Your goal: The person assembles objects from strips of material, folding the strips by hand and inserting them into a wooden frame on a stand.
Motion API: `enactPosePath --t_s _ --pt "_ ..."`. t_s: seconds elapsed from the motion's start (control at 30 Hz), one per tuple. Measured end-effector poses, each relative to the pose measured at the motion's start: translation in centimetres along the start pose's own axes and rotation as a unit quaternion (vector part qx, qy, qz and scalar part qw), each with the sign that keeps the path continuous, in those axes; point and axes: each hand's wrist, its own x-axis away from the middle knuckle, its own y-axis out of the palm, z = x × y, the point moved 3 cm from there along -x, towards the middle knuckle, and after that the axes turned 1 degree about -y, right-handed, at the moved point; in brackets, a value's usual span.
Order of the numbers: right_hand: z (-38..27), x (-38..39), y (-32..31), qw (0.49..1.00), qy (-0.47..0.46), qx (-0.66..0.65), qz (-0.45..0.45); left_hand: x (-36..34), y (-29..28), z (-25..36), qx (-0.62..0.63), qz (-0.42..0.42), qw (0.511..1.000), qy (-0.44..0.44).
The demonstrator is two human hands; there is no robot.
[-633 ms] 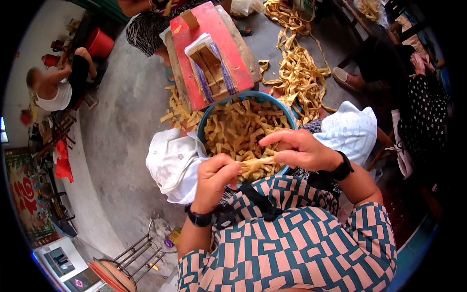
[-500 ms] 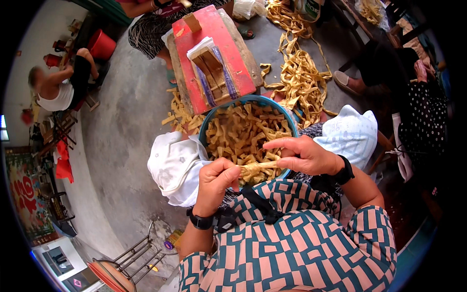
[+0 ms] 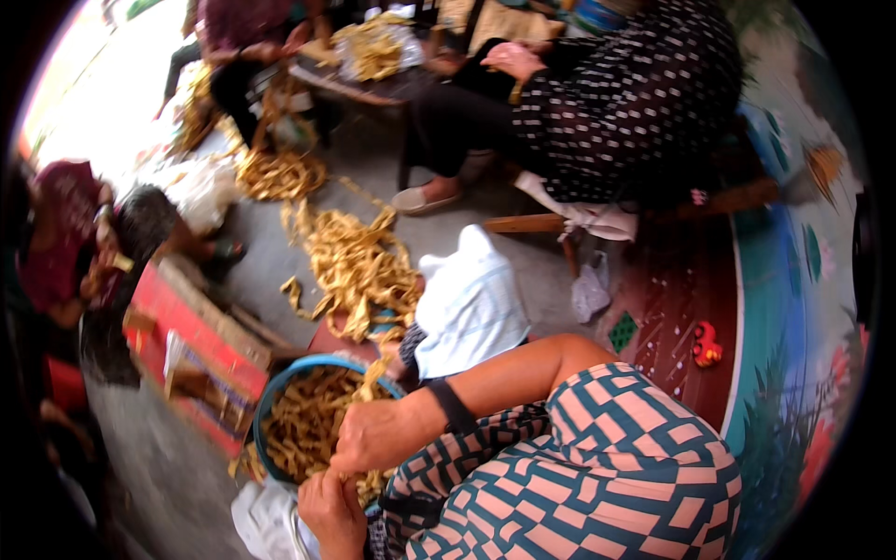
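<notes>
We see both hands close together at the near side of a round blue basin (image 3: 322, 359), the right hand (image 3: 378, 434) farther out and the left hand (image 3: 331, 511) just below it, fingertips meeting or nearly so. The fingers of both are bent inward, but the view is blurred — we cannot tell how tightly they are closed or what lies between them. A yellow strip (image 3: 373, 378) shows just beyond the right hand, by the basin's rim, and we cannot make out whether it is gripped. Inside the basin we find many yellow-brown folded pieces (image 3: 308, 420), heaped across it. Against its far left side stands a low red counter (image 3: 210, 327) with a wooden rack (image 3: 198, 381) on top. Past the basin, a loose tangle of long yellow strips (image 3: 359, 266) spreads over the grey floor (image 3: 154, 439). We notice a pale blue cloth (image 3: 471, 299) draped over the right knee and a white cloth (image 3: 261, 523) beside the left hand — and, farther off to the right, a seated person in a black-and-white patterned top (image 3: 616, 112)
</notes>
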Motion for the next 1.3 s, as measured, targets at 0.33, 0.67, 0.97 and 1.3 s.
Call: enactPosePath --t_s 0.33,0.67,0.97,1.3 --pt "-0.1 3.3 0.8 0.994 0.052 -0.085 -0.054 3.1 2.0 -3.5 0.01 -0.021 0.998 0.064" --pt "4.7 -2.7 -0.8 0.995 0.068 0.0 -0.071 1.9 -1.3 -7.5 0.082 0.111 0.981 -0.135" --pt "10.9 -14.7 -2.9 0.99 0.015 0.096 0.106 -4.9 -8.6 -13.3 0.088 0.294 0.937 -0.168" --pt "14.2 -14.1 1.1 0.99 0.057 0.115 0.051 -5.2 -7.0 -16.4 0.098 0.287 0.922 -0.24"
